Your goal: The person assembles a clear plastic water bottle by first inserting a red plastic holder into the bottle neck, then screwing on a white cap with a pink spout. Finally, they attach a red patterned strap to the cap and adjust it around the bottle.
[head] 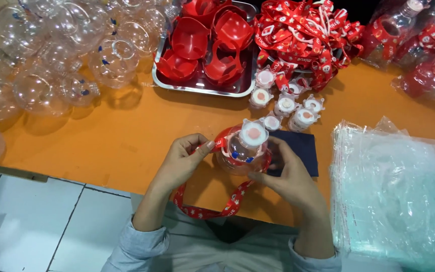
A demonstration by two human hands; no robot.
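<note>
Orange bench [127, 136] fills the frame as I watch both hands work a clear round bottle [240, 148] with a white lid, set at the bench's near edge. My left hand [179, 161] has its fingers pinched together on the red strap holder at the bottle's left shoulder; my right hand [290, 179] cups the bottle's right side, its grip closed around the body. A red patterned lanyard [212, 209] loops from the bottle down over the bench's near edge.

To seat the strap well, I judge the right hand should hold the bottle steady while the left eases the red band evenly around the neck, without twisting the lanyard.

Behind the bottle stand small white caps [290, 103] with pink centres, in a cluster. Further back sits a metal tray [202, 86] of red plastic holders, and beside it on the right a heap of red lanyards [308, 35]. Clear empty globes [66, 55] pile up to the far left of the bottle. To its right lies a stack of clear flat bags [393, 186]; a dark blue cloth [300, 148] lies just beneath my right hand.
</note>
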